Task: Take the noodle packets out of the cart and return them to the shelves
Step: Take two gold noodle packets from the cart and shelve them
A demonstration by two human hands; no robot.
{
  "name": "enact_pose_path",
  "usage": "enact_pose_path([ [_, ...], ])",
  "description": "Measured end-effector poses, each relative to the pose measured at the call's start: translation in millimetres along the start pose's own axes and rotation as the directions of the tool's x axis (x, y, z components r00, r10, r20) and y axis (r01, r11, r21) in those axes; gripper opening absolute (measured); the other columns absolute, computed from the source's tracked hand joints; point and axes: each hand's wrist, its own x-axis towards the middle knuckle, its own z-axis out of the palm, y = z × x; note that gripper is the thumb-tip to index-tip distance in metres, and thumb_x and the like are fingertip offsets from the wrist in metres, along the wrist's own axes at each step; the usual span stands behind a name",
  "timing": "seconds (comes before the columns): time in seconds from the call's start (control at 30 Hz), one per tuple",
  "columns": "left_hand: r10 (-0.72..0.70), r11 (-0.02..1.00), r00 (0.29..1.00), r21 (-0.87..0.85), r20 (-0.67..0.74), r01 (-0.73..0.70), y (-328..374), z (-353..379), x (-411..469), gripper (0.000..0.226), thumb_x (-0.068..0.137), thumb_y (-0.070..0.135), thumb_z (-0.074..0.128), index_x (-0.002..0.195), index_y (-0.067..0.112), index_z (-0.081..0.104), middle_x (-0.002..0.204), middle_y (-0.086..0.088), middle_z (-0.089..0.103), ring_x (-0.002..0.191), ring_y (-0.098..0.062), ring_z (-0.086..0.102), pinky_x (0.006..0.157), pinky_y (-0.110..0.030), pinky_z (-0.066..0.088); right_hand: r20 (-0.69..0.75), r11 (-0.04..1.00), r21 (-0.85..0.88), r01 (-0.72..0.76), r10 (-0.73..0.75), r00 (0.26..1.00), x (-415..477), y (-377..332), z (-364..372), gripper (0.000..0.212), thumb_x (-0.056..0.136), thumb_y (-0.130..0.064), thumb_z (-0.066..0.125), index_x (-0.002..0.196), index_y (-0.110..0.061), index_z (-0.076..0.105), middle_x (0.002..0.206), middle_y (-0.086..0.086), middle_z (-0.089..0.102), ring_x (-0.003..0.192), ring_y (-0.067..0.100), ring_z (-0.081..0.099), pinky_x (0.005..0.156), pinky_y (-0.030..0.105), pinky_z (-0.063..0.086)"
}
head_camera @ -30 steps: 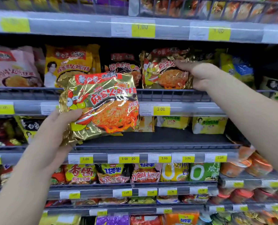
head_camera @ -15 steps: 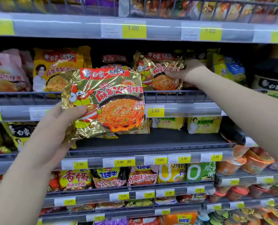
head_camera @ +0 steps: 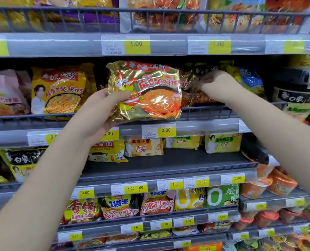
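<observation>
Noodle packet (head_camera: 150, 91) in left hand's (head_camera: 99, 113) grip, shelved packet (head_camera: 192, 98) in right hand's (head_camera: 212, 84); "3.00" tag (head_camera: 166, 130).

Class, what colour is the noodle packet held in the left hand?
Gold packet, red lettering; head view.

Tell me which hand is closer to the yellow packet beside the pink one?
Left. The left hand, holding the gold packet, is just right of the yellow packet; the right hand is farther right.
</observation>
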Motion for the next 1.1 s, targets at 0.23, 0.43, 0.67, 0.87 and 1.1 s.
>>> enact_pose_path([
  [0.23, -0.025, 0.997, 0.998, -0.077, 0.064, 0.03, 7, 34, 41, 0.021, 0.095, 0.017, 0.07, 0.112, 0.004, 0.067, 0.095, -0.007, 0.08, 0.088, -0.018, 0.078, 0.071, -0.034, 0.063, 0.26, 0.844, 0.529, -0.089, -0.062, 0.964, -30, -11, 1, 0.064, 0.094, -0.06, 0.062, 0.138, -0.014, 0.052, 0.129, 0.007, 0.068, 0.103, 0.015, 0.074, 0.091, 0.033, 0.062],
  [0.43, 0.042, 0.977, 0.998, 0.204, 0.055, -0.053, 3, 42, 65, 0.076, 0.08, 0.043, 0.082, 0.143, 0.014, 0.053, 0.129, 0.0, 0.07, 0.114, -0.017, 0.068, 0.106, -0.042, 0.052, 0.192, 0.84, 0.539, -0.07, -0.041, 0.981, -28, -8, -1, 0.065, 0.087, -0.024, 0.082, 0.141, -0.008, 0.051, 0.126, 0.009, 0.063, 0.107, 0.022, 0.072, 0.084, 0.028, 0.063],
  [0.67, 0.241, 0.739, 0.97, 0.646, 0.014, -0.193, -4, 45, 74, 0.085, 0.09, 0.047, 0.075, 0.158, 0.013, 0.036, 0.159, -0.003, 0.043, 0.141, -0.018, 0.045, 0.1, -0.02, 0.033, 0.16, 0.889, 0.456, -0.044, -0.033, 0.987, -18, 1, 5, 0.059, 0.084, -0.024, 0.086, 0.134, -0.012, 0.057, 0.122, 0.009, 0.069, 0.105, 0.019, 0.072, 0.085, 0.033, 0.064],
  [0.87, 0.286, 0.637, 0.957, 0.735, 0.053, -0.231, -12, 41, 77, 0.063, 0.082, 0.044, 0.083, 0.132, 0.015, 0.058, 0.118, 0.002, 0.064, 0.106, -0.015, 0.059, 0.082, -0.026, 0.043, 0.167, 0.942, 0.337, -0.001, -0.059, 0.984, -19, 5, 7, 0.069, 0.085, -0.023, 0.085, 0.143, -0.009, 0.052, 0.124, 0.012, 0.068, 0.106, 0.025, 0.071, 0.09, 0.038, 0.063],
  [1.1, 0.257, 0.615, 0.963, 0.756, 0.079, -0.226, -11, 41, 75, 0.063, 0.08, 0.043, 0.085, 0.128, 0.015, 0.055, 0.111, 0.004, 0.062, 0.099, -0.014, 0.058, 0.063, -0.019, 0.041, 0.158, 0.984, 0.164, 0.067, -0.093, 0.983, -25, 2, 1, 0.073, 0.083, -0.035, 0.085, 0.144, -0.015, 0.052, 0.126, 0.009, 0.071, 0.099, 0.021, 0.072, 0.091, 0.041, 0.062],
])
